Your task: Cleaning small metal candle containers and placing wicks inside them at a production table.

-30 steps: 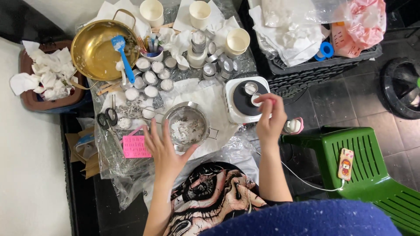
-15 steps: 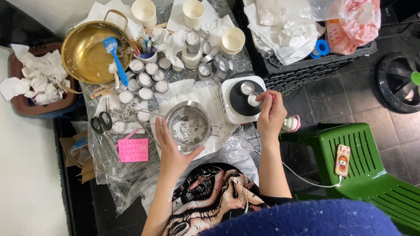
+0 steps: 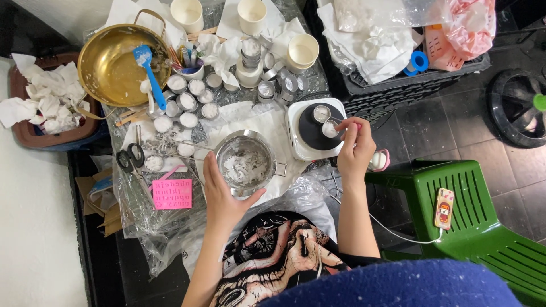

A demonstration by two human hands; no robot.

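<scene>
My left hand cups the near left side of a small steel pot with white wax flakes inside. My right hand is pinched over a small tin cup that sits on the black top of a white hot plate. A second tin cup stands beside it on the plate. What the right fingers grip, the cup's rim or a thin tool, I cannot tell.
A brass pan with a blue spatula stands at the back left. Several small tins, paper cups, scissors and a pink note lie around. A green chair with a phone is at right.
My left hand has moved right, off the pink note, and come to rest against the steel pot. My right hand has stayed over the hot plate.
</scene>
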